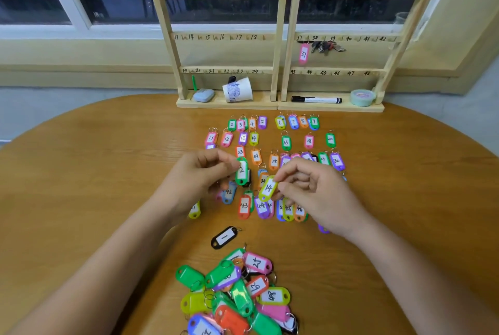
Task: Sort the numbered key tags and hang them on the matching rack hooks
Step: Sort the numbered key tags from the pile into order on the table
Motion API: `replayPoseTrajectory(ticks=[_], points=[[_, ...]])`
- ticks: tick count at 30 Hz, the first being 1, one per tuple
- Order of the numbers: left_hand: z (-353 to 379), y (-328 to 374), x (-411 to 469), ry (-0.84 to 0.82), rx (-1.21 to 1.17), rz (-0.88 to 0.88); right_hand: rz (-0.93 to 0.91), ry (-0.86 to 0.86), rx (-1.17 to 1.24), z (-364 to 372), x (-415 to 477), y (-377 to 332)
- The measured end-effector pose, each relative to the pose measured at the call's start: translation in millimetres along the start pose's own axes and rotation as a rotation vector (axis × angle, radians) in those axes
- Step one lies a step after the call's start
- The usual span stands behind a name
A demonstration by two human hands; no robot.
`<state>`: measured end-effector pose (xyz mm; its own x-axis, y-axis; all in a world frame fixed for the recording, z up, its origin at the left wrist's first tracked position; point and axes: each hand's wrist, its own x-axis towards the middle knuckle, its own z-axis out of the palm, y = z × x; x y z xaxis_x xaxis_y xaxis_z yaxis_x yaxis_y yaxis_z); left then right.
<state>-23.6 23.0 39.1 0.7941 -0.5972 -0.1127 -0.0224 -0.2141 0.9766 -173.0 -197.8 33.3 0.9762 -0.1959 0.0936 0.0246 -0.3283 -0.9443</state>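
My left hand (198, 175) pinches a green key tag (242, 171) marked 2 by its top end, above the sorted rows. My right hand (313, 189) pinches a yellow-green tag (268, 188) marked 14, tilted. Several coloured numbered tags lie in rows (270, 140) on the wooden table. An unsorted pile of tags (235, 294) sits near me, with a black tag (224, 237) marked 1 lying apart. Two wooden racks (224, 37) with numbered hooks stand at the table's far edge; a pink tag 37 (304, 53) and a bunch of keys (325, 47) hang on the right rack.
On the rack bases stand a tipped paper cup (237, 89), a small blue case (204, 95), a black-and-white marker (316, 99) and a round green tub (362, 97). A window and sill lie behind the racks. The table (94, 172) has a rounded edge.
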Motion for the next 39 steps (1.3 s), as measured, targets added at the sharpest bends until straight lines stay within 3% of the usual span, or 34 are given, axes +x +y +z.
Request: replayPoseTrajectory(ticks=[12,19,27,33,39], points=[[0.7,-15.8,-4.4,0.106,-0.069,0.035,-0.03,0.119,0.104,-3.8,0.0,14.7],[-12.1,5.8,27.8,0.194,0.066,0.048,-0.008,0.217,0.113,-4.2,2.8,19.0],[-26.0,21.1,114.2,0.253,0.389,0.02,0.011,0.262,0.111,-6.8,5.5,20.8],[-23.5,20.1,143.7,0.164,0.47,-0.085,-0.003,0.278,0.099,-8.0,6.7,23.2],[-32.6,31.1,168.3,0.261,0.425,-0.124,-0.004,0.282,0.06,-8.1,6.8,25.5]])
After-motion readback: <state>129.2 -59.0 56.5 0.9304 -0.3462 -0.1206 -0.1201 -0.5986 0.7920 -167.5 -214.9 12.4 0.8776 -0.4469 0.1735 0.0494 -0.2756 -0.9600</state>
